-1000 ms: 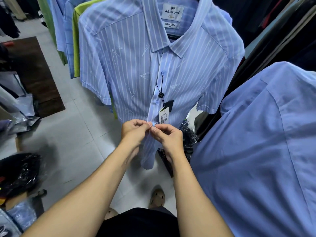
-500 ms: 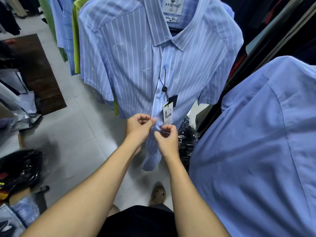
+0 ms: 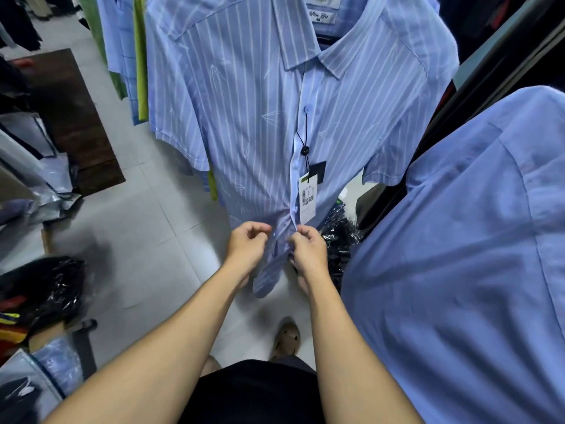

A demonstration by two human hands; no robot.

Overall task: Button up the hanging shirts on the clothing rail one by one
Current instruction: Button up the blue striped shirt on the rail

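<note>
Striped shirt (image 3: pixel 244 117) looks closed down to the price tag (image 3: pixel 306 195). Just below the tag, the right hand (image 3: pixel 307 249) pinches the front strip. The left hand (image 3: pixel 249 243) curls at the other edge, grip unclear. Probably 1 or 2 buttons left here, then more shirts.

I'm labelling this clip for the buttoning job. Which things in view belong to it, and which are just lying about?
Job: striped shirt; right hand pinching its placket; left hand beside it; plain blue shirt hanging alongside.
Lying about: black plastic bag; brown mat; shiny dark packs.
</note>
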